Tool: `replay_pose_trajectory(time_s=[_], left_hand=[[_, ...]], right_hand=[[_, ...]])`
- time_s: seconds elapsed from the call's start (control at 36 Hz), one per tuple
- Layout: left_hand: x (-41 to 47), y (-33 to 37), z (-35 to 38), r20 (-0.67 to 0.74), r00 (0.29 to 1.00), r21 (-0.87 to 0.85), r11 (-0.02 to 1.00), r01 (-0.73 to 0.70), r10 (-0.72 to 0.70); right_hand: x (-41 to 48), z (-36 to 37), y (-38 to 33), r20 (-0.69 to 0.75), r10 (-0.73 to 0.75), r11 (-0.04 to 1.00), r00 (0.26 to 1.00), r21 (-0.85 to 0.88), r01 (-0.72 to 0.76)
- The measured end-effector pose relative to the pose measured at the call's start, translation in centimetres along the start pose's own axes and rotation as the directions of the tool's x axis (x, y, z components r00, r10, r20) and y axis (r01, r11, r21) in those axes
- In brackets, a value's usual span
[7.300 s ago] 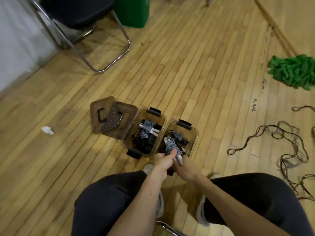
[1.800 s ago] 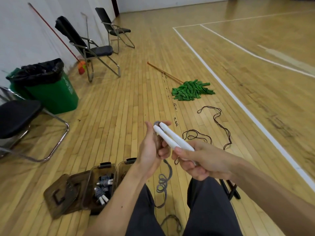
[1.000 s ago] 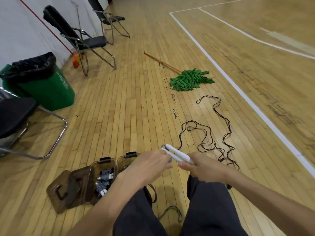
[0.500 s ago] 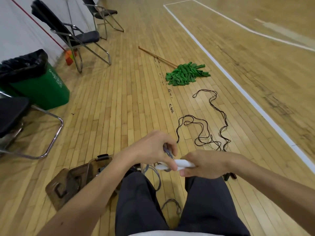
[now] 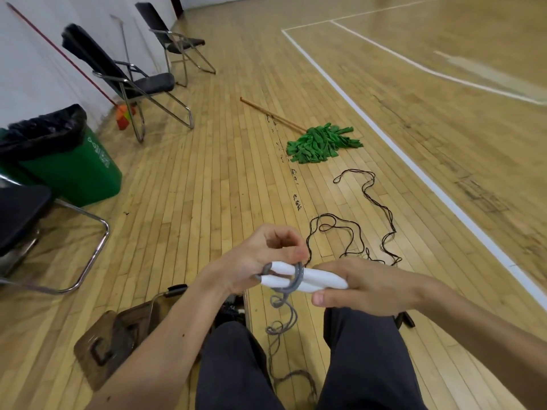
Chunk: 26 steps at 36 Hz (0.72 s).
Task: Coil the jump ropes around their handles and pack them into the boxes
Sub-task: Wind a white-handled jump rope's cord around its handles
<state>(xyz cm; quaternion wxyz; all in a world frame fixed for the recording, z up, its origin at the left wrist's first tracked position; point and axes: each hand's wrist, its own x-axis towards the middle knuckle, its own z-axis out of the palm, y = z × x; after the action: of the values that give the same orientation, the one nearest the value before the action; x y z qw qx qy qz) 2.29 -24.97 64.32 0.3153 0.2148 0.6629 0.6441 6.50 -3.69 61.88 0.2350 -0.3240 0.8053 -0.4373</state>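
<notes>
Jump rope (image 5: 299, 276), pinched by the left hand (image 5: 254, 258), is looped around two white handles (image 5: 321, 281) gripped by the right hand (image 5: 373, 287).

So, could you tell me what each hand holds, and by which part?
The right hand grips the white handles by one end; the left hand pinches the grey rope looped near their other end.

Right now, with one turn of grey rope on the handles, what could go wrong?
The single turn of grey rope sits toward the free ends of the white handles, so it may slip off if the left hand loosens its pinch. The kinked slack hanging below could knot or snag during winding.
</notes>
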Motion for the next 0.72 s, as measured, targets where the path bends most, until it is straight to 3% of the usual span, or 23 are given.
replay_pose_trajectory(time_s=[0.14,0.28,0.44,0.72], left_hand=[[-0.3,0.5,0.2,-0.044,0.999,-0.116,0.993,-0.022,0.017],[-0.5,0.7,0.5,-0.027,0.996,-0.027,0.996,-0.086,0.085],[-0.3,0.1,0.3,-0.103,0.994,-0.057,0.998,-0.032,0.026],[0.1,-2.0,0.7,-0.197,0.98,0.155,0.986,0.064,-0.033]], right_hand=[[0.0,-0.1,-0.6,-0.045,-0.06,0.992,0.997,0.113,0.064],[0.0,-0.1,-0.8,-0.13,-0.05,0.976,0.99,0.205,0.076],[-0.1,-1.1,-1.2,-0.288,-0.033,0.951,0.957,0.285,0.119],[0.5,-1.3,0.1,-0.396,0.149,0.944,0.906,0.329,-0.012]])
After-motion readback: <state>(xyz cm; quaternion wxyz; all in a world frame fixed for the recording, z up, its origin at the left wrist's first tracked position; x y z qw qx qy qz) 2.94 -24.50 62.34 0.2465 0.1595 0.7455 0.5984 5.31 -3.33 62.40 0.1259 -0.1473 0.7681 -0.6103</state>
